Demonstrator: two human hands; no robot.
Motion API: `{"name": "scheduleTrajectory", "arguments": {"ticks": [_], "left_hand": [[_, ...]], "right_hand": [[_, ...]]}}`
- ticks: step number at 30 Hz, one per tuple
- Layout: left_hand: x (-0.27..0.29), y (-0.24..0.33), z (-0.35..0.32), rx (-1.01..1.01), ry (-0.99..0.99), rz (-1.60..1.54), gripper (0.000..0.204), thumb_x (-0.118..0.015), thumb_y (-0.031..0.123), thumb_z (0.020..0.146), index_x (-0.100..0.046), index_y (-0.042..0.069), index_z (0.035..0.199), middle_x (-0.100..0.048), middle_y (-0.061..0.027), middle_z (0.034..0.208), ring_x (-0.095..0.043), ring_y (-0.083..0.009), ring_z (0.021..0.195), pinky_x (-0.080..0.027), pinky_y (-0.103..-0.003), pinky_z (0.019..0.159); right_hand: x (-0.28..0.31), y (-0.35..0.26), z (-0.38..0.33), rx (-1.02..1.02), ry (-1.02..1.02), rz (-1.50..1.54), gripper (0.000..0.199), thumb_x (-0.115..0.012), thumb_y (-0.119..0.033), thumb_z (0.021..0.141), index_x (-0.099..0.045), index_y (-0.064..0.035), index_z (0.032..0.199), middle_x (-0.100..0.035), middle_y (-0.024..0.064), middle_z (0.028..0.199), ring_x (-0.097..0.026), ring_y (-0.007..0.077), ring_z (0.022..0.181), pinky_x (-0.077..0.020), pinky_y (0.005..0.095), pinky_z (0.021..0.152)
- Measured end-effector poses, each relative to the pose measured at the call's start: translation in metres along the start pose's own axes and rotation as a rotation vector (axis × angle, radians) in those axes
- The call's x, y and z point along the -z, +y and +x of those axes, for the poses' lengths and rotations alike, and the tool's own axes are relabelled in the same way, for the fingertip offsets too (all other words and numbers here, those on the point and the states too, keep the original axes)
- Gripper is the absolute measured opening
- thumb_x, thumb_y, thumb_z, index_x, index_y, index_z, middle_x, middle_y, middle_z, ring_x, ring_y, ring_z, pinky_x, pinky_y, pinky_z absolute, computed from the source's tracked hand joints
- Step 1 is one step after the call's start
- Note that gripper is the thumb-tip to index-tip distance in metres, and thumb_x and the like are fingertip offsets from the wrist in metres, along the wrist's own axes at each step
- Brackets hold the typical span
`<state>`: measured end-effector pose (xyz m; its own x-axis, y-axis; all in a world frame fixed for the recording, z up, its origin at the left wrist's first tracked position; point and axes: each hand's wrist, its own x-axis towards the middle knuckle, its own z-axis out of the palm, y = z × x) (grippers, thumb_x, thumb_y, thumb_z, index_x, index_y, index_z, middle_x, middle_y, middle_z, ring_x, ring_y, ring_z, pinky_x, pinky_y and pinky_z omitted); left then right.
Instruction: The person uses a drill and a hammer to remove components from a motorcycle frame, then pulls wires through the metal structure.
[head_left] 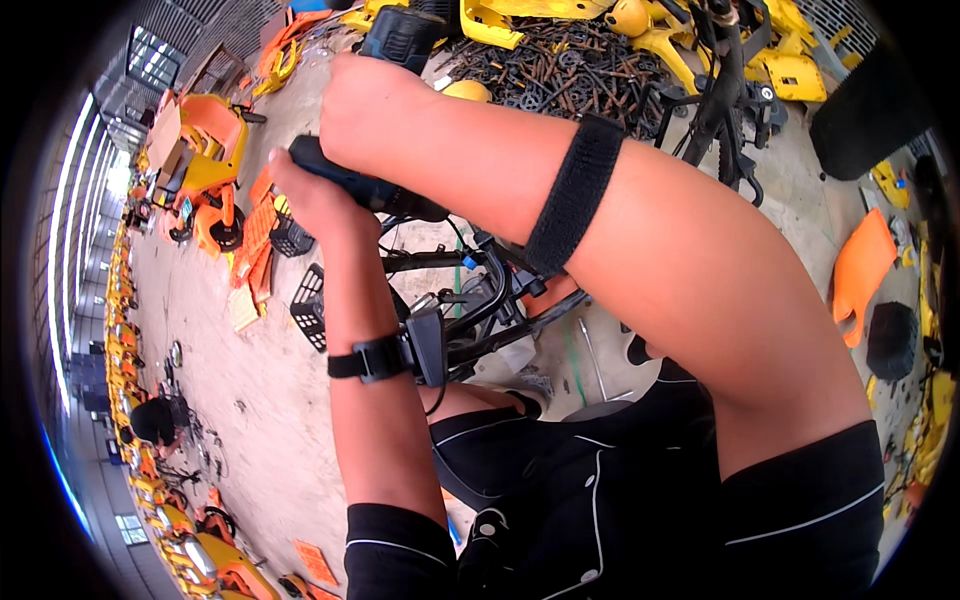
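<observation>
Both arms rise from six o'clock and meet high in the frame around eleven o'clock. The left hand (315,200) is wrapped around a dark, rounded handle grip (365,188), fingers curled under it and the thumb lying over the top, so it is clenched on that grip. The right hand (365,110) sits just above and beside it, at roughly twelve o'clock; it presses against the same dark grip, but its fingers are turned away from view and I cannot tell whether they are closed or loose. Directly above the right hand sits a dark blue power tool body (400,35), touching or very near the knuckles.

A black strap (575,195) rings the right forearm, and a black wristband with a small device (385,358) sits on the left forearm. Below the hands, near centre, a tangle of black bicycle frame tubes and cables (480,300) is visible.

At one o'clock lies a heap of rusty dark metal parts (560,70), bordered by yellow plastic shells (790,60). At three o'clock an orange panel (862,270) rests on the concrete floor (250,400). At nine to ten o'clock stand orange and yellow bike bodies (205,150) and a black basket (310,308).
</observation>
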<state>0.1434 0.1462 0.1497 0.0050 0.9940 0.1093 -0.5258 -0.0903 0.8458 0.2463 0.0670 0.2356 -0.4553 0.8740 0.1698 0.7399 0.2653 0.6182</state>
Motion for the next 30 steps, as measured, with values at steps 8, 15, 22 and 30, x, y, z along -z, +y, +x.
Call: {"name": "scheduleTrajectory", "arguments": {"ticks": [8,15,22,30], "left_hand": [[0.054,-0.004,-0.038,-0.323,0.219,0.081,0.059,-0.035,0.056,0.108,-0.056,0.002,0.097,-0.062,-0.0077,0.094,-0.061,-0.0182,0.083,-0.053,-0.034,0.077],[0.066,-0.01,-0.059,-0.427,0.388,0.202,0.067,-0.035,0.06,0.107,-0.054,-0.004,0.104,-0.061,-0.0129,0.1,-0.058,-0.0212,0.085,-0.052,-0.036,0.076],[0.08,-0.017,-0.068,-0.417,0.462,0.168,0.065,-0.036,0.059,0.107,-0.053,-0.003,0.1,-0.06,-0.0126,0.097,-0.056,-0.0204,0.084,-0.051,-0.035,0.075],[0.075,-0.013,-0.063,-0.469,0.424,0.179,0.063,-0.038,0.055,0.108,-0.055,-0.004,0.095,-0.058,-0.0104,0.088,-0.052,-0.0193,0.081,-0.048,-0.036,0.075]], "right_hand": [[0.002,-0.029,0.027,0.219,0.169,0.052,0.012,-0.073,-0.026,0.082,-0.082,-0.0197,0.088,-0.077,-0.0052,0.089,-0.068,0.0166,0.093,-0.0456,0.03,0.086],[-0.005,-0.047,0.046,0.337,0.247,0.024,0.009,-0.073,-0.023,0.078,-0.08,-0.0203,0.085,-0.077,-0.0032,0.087,-0.069,0.0169,0.092,-0.0458,0.0288,0.088],[-0.007,-0.063,0.053,0.42,0.298,-0.085,0.005,-0.074,-0.021,0.075,-0.078,-0.0197,0.077,-0.076,-0.0027,0.081,-0.071,0.0149,0.085,-0.0466,0.029,0.087],[-0.009,-0.053,0.043,0.339,0.391,-0.054,0.003,-0.075,-0.022,0.074,-0.076,-0.0191,0.074,-0.074,-0.0035,0.077,-0.071,0.0155,0.084,-0.0467,0.0304,0.086]]}}
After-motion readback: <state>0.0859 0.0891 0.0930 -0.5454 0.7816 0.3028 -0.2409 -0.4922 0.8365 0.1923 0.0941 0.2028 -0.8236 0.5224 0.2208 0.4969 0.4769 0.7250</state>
